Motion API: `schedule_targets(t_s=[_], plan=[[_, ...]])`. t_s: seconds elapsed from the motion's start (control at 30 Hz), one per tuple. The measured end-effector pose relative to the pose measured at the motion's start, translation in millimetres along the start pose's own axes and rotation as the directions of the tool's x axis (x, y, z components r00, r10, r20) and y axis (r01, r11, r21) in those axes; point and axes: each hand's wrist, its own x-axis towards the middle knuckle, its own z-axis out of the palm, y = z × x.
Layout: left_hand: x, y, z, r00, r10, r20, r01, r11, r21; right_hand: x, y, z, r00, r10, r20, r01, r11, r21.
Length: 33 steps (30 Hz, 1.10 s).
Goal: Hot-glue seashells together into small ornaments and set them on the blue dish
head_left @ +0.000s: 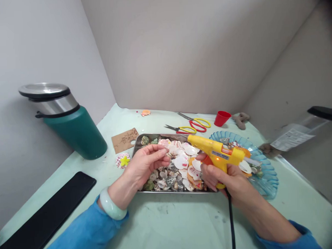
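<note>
My right hand (225,177) is wrapped round the handle of a yellow hot glue gun (217,151), whose nozzle points left above the shells. A black cord runs down from the grip. My left hand (145,161) is closed in a pinch over the left part of a metal tray (168,192); whatever its fingertips hold is too small to make out. Heaps of seashells (180,162) fill the tray, white and pink ones at the back and middle, small speckled ones in front. Left of the tray lies a flower-like piece with a yellow centre (124,161).
Two pairs of scissors (186,130) lie behind the tray near a red cup (222,118). A blue scalloped dish (270,177) with shells stands at right. On the left are a green bottle (75,133), a brown card (124,140) and a long black object (49,215).
</note>
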Motion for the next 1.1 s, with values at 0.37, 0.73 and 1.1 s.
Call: schedule_targets(t_s=[0.37,0.73,1.1], plan=[[-1.5,-6.8,2.5,0.997,-0.07,-0.018,0.068,0.993,-0.101,-1.4,4.4,-4.4,0.993,0.035,0.109,-0.03,0.998,-0.052],[-1.4,-5.5,3.8,0.995,-0.052,-0.081,0.048,0.998,-0.045,-2.0,9.3,-6.4,0.989,0.123,0.086,-0.1,0.968,-0.229],[4.0,3.1,-9.7,0.954,0.283,0.098,-0.24,0.526,0.816,0.0,4.0,-1.8,0.995,0.092,0.043,-0.082,0.975,-0.207]])
